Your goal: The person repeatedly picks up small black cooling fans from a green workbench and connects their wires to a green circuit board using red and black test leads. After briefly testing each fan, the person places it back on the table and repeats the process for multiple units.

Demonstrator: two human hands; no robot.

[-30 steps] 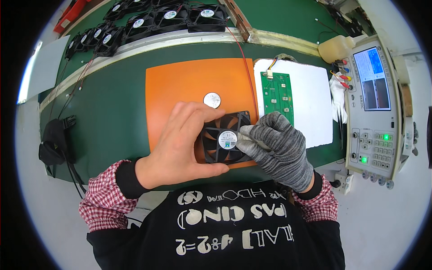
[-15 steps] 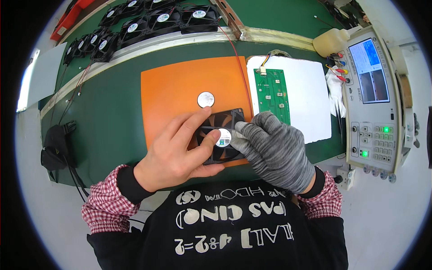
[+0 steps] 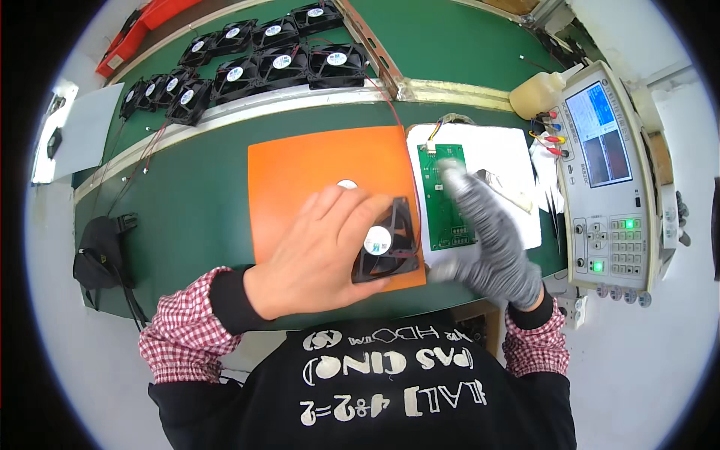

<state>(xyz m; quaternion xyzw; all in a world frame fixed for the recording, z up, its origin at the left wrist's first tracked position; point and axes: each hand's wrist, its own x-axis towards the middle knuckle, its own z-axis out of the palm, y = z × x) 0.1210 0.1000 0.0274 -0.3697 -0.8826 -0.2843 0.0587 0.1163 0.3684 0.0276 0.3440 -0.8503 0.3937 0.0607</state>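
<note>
A black square cooling fan with a round white label lies at the right edge of an orange sheet. My bare left hand is closed around the fan's left side, thumb near its lower edge and fingers across its top. Part of a round white disc shows beyond those fingers. My right hand, in a grey striped glove, is above a green circuit board, thumb and fingers apart and empty. Beside the glove is a pale strip with a dark edge, too blurred to name.
The circuit board lies on a white board. A tester with a screen stands at the right, next to a yellowish bottle. Several black fans stand in rows at the back left. A black pouch is at the left edge.
My right hand has left the fan, moved right over the circuit board and opened. The left hand has shifted across the fan's left side. The pale strip now shows on the white board.
</note>
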